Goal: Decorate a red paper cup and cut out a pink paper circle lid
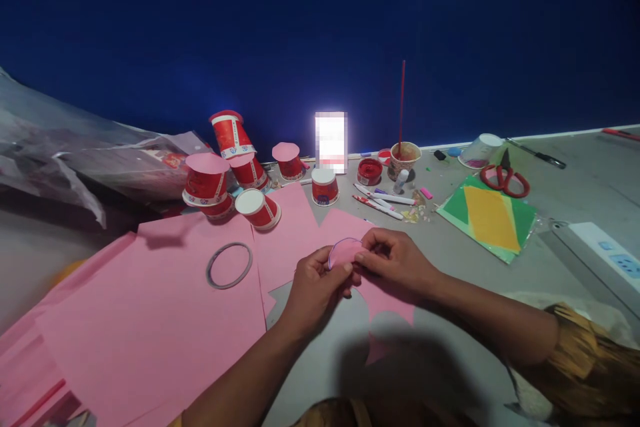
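Note:
Between my two hands is a pink paper disc (344, 253) with a dark line along its rim. My left hand (320, 280) pinches its lower left edge between thumb and fingers. My right hand (393, 257) grips the right edge the same way, its fingers partly hidden behind the paper. Under and behind the hands lies a cut pink sheet (390, 293) with curved notches. To the left, a grey ring (208, 268) rests on a large pink sheet (165, 320). A red paper cup (325, 192) stands upside down just beyond my hands.
Several red cups (287, 165), some topped with pink discs, stand at the back left. Markers (385, 207), a red paint jar (369, 172) and a cup with a stick (404, 160) sit behind. Red-handled scissors (505, 180) lie on green and yellow paper (490, 220). A power strip (607, 260) is at right.

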`<state>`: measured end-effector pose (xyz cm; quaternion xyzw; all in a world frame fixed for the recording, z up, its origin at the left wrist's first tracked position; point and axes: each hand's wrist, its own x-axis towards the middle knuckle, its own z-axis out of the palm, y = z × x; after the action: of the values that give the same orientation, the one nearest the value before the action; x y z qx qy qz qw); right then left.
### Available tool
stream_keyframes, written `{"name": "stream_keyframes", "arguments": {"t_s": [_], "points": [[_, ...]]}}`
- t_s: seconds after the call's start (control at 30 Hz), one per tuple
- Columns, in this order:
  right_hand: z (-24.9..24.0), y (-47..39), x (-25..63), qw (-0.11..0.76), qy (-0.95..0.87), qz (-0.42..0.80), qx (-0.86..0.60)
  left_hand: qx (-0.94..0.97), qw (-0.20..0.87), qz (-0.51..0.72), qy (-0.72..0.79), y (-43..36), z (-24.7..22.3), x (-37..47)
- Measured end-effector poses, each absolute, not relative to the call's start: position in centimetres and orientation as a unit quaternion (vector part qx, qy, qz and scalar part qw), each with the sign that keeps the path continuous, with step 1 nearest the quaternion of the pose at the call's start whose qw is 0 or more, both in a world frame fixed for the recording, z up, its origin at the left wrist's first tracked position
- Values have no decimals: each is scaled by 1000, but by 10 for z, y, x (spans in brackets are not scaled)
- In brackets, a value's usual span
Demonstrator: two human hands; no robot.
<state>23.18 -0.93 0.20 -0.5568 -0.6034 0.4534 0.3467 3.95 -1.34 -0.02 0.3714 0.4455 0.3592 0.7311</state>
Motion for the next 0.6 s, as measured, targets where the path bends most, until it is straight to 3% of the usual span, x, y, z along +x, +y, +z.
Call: {"name": "stream_keyframes", "arguments": {"t_s": [0.23, 0.6], "points": [[1, -11, 231, 368, -596, 435, -566, 396, 716, 351, 456, -14, 4, 42], [0, -11, 228, 348, -531, 557, -535, 389, 711, 359, 463, -12, -1, 39]]}}
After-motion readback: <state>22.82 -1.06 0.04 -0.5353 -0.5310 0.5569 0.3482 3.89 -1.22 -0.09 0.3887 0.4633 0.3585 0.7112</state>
